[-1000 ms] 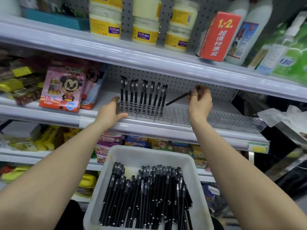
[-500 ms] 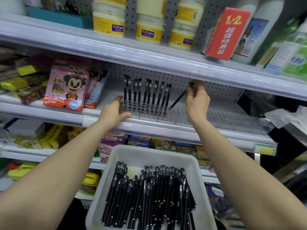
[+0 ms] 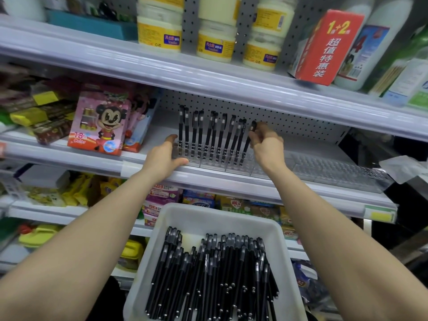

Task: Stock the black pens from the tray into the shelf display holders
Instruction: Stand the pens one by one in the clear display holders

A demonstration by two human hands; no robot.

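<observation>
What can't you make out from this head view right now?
- Head view: whether the pen held by the right hand is seated; the slots of the clear holder are too small.
- Head view: near end of the tray and its pens, cut off by the bottom edge.
- Head view: packets at far left, blurred.

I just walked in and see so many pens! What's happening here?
A person is filling a shop shelf with black pens. The right hand pinches one pen, tilted, with its lower end in the clear holder, next to the row of pens standing there. The left hand rests against the holder's left end. The white tray below holds many more pens.
</observation>
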